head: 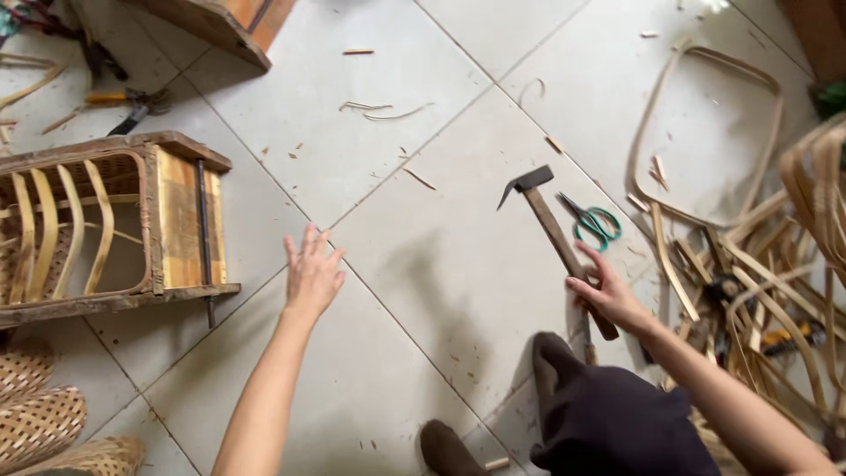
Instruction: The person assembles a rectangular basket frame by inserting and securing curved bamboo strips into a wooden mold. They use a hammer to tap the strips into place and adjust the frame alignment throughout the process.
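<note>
Tiled floor point(388, 115) littered with bamboo scraps, right hand point(608, 295) clenched round the hammer point(557, 236) handle just left of the scissors point(595, 222), head up ready to swing, left hand point(313, 273) spread empty toward the frame point(115, 220), far left of the hammer.

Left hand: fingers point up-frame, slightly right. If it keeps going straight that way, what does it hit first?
Probably nothing nearby. The left hand points across bare floor tiles; the first things near that line are thin bamboo slivers. The wooden frame sits off to its left. Depth is unclear.
</note>
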